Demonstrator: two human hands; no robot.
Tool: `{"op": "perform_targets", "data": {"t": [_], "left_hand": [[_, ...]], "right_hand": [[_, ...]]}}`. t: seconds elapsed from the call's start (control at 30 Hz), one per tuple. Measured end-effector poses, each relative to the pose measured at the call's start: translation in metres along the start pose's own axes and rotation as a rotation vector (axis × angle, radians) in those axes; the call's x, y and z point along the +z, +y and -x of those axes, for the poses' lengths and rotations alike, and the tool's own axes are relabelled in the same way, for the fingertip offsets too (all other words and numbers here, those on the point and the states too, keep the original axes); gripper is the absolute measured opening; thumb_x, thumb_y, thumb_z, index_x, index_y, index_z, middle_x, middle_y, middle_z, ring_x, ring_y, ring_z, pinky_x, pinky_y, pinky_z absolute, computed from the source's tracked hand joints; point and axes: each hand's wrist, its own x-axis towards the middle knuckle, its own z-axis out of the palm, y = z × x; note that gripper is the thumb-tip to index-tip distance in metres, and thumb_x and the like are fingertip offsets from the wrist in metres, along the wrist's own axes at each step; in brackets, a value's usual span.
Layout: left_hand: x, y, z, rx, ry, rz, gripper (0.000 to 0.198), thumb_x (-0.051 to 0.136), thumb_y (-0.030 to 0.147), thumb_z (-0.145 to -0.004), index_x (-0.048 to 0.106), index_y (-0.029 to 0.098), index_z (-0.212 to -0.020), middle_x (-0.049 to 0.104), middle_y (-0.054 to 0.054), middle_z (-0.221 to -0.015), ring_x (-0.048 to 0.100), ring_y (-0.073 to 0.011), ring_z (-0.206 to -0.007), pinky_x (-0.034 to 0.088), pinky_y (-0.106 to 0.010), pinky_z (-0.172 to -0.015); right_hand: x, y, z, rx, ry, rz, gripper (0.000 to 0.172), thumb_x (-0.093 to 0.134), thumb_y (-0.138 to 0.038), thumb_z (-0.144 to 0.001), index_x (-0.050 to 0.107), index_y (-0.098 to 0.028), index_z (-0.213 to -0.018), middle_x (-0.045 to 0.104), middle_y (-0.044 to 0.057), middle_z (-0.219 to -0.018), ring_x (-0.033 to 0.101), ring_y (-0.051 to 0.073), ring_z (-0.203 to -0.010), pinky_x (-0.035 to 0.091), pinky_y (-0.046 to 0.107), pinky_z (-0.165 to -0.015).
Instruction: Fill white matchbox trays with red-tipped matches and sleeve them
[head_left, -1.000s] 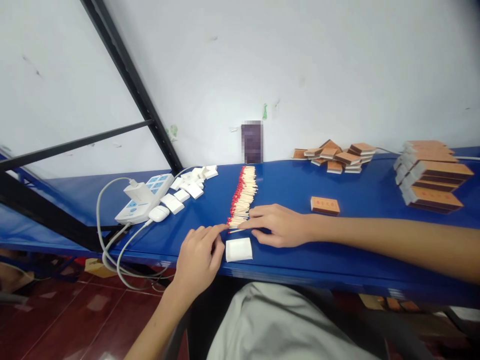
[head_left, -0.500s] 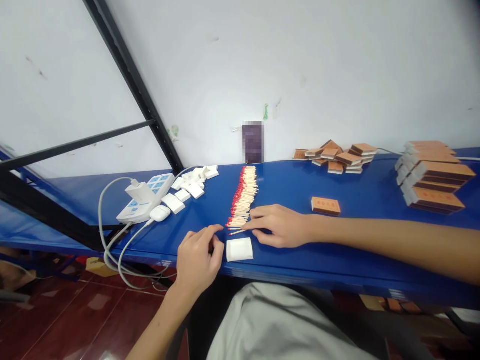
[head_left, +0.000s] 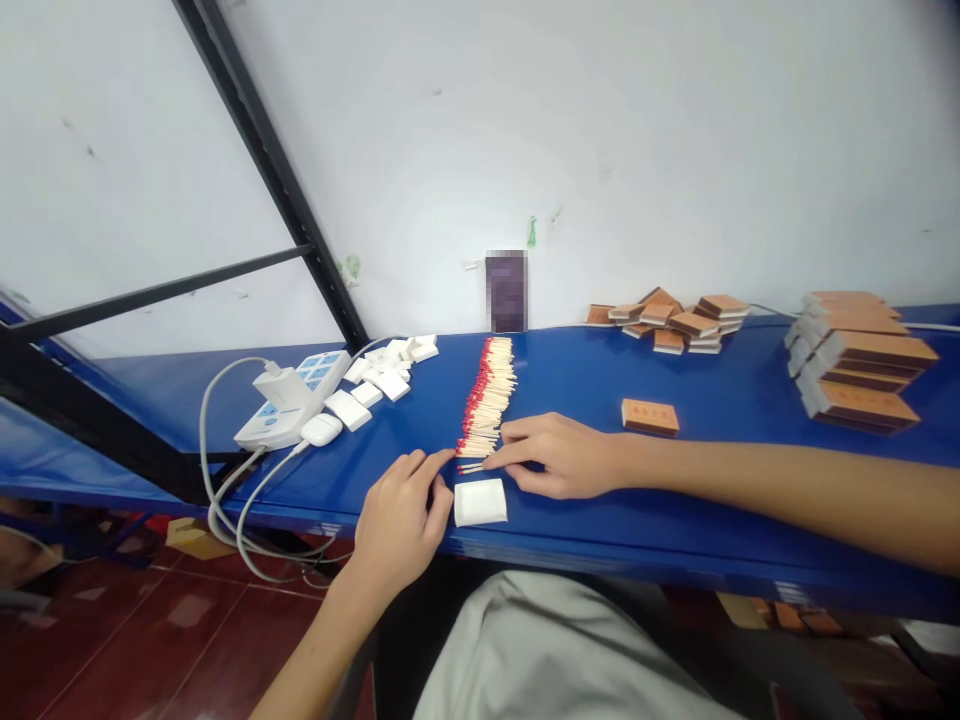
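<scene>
Left hand (head_left: 401, 510) edges its loosely curled, empty fingers back to the near end of the match row (head_left: 489, 395) on the blue table (head_left: 675, 520), right hand (head_left: 562, 455) open with fingertips pressing there; sticks look light, brittle, roll-prone, best pinched mid-shaft.

Both hands (head_left: 480, 480) pinch matches (head_left: 489, 396) beside a white tray (head_left: 480, 502).

Blue table (head_left: 750, 400), white wall (head_left: 637, 130), red floor (head_left: 112, 640).
</scene>
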Motion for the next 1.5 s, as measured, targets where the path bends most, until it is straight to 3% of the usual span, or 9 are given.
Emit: {"op": "perform_targets", "data": {"t": [0.33,0.63,0.97,1.5], "left_hand": [[-0.0022,-0.0006,0.0001,0.008,-0.017,0.008,0.038,0.038,0.015,-0.094,0.062,0.017,-0.124,0.066,-0.007,-0.096,0.061,-0.024,-0.089,0.049,-0.036,-0.079],[-0.0019,-0.0007,0.0002,0.007,-0.04,0.033,0.038,0.039,0.015,-0.092,0.062,0.018,-0.122,0.067,-0.007,-0.097,0.061,-0.0245,-0.09,0.048,-0.037,-0.08],[-0.0029,0.0012,-0.0004,0.006,-0.04,0.028,0.037,0.038,0.014,-0.092,0.064,0.017,-0.119,0.066,-0.007,-0.095,0.06,-0.024,-0.087,0.047,-0.036,-0.078],[-0.0027,0.0012,-0.0011,-0.001,-0.05,0.033,0.038,0.039,0.013,-0.091,0.064,0.016,-0.12,0.066,-0.007,-0.092,0.06,-0.0239,-0.085,0.047,-0.036,-0.076]], "right_hand": [[-0.0003,0.0005,0.0,0.005,-0.02,0.021,0.032,0.047,-0.019,-0.094,0.071,-0.019,-0.116,0.061,0.005,-0.088,0.055,0.014,-0.074,0.041,0.026,-0.066],[-0.0047,0.0,-0.0005,-0.009,-0.079,0.045,0.039,0.049,-0.024,-0.094,0.062,-0.018,-0.131,0.065,0.008,-0.102,0.059,0.018,-0.086,0.045,0.029,-0.072],[-0.0021,0.0003,0.0006,0.024,-0.02,-0.009,0.036,0.048,-0.02,-0.095,0.065,-0.017,-0.126,0.066,0.007,-0.095,0.059,0.015,-0.076,0.045,0.027,-0.069],[-0.0019,0.0002,0.0002,0.022,-0.007,-0.011,0.032,0.048,-0.02,-0.095,0.068,-0.017,-0.119,0.067,0.007,-0.096,0.061,0.016,-0.079,0.046,0.027,-0.069]]}}
